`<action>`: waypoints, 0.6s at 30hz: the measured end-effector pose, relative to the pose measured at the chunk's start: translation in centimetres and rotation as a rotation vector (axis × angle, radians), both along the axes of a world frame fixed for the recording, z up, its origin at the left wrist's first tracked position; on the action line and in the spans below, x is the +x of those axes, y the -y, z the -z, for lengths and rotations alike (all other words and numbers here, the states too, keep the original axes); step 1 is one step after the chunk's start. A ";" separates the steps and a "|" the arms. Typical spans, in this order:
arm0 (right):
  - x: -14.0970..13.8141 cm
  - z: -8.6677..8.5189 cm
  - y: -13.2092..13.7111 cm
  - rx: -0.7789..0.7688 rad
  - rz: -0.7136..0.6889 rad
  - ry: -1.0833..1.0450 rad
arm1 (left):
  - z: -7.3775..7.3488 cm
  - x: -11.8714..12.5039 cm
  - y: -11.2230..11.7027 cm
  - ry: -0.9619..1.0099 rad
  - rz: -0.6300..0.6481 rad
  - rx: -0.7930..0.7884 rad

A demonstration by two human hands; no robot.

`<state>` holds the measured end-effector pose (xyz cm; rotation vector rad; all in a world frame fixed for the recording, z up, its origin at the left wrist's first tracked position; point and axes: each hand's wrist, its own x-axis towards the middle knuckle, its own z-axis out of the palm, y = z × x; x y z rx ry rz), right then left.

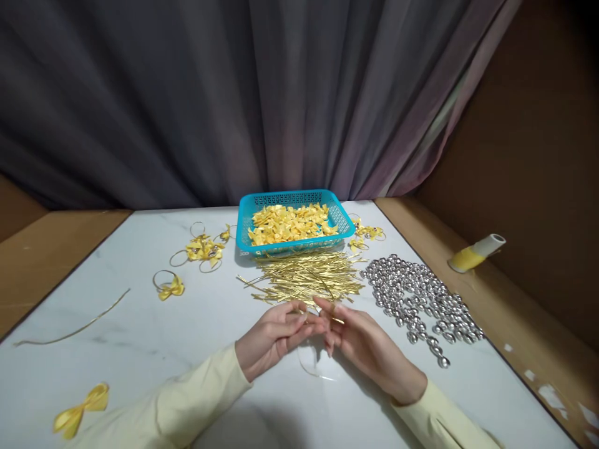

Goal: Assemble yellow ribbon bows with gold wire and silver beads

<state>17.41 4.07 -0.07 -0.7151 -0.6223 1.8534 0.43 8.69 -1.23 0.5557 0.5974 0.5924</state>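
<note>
A: Which step is shown at the centre?
B: Judging by posture, fingertip work on a gold wire (pixel 337 320). The left hand (pixel 276 330) and right hand (pixel 369 346) meet above the near middle of the desk (pixel 140 362), just near of a pile of gold wires (pixel 313 274).
A: What is the state of each grip?
B: Right: fingers curled and seemingly closed on the gold wire, of which a short length shows. Left: thumb and fingers drawn close together; whether they have hold of anything cannot be told. A thin curved strand (pixel 311 373) appears below the hands; its link to the wire is unclear.
A: What surrounds them?
B: Far centre, a blue basket (pixel 242 231) of yellow bows (pixel 290 224); right, silver beads (pixel 412 293); left, a ringed bow (pixel 172 287); near left, a loose bow (pixel 84 408).
A: What does the next move call for?
B: Probably a steady pinch on one side and light guidance from the other, since so slender a wire likely slips or springs easily.
</note>
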 end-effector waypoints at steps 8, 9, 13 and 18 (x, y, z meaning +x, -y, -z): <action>0.8 0.0 -0.3 0.041 -0.045 0.023 | 0.3 0.0 -0.2 -0.090 0.052 0.066; 0.9 0.1 -0.3 0.055 -0.054 0.046 | 0.3 0.0 -0.2 -0.093 0.054 0.081; 1.4 0.9 -0.2 0.051 -0.068 0.099 | 0.3 0.1 0.0 -0.091 0.088 0.097; 2.2 1.3 -0.3 0.061 -0.124 0.279 | 0.1 0.1 0.2 -0.106 0.228 0.105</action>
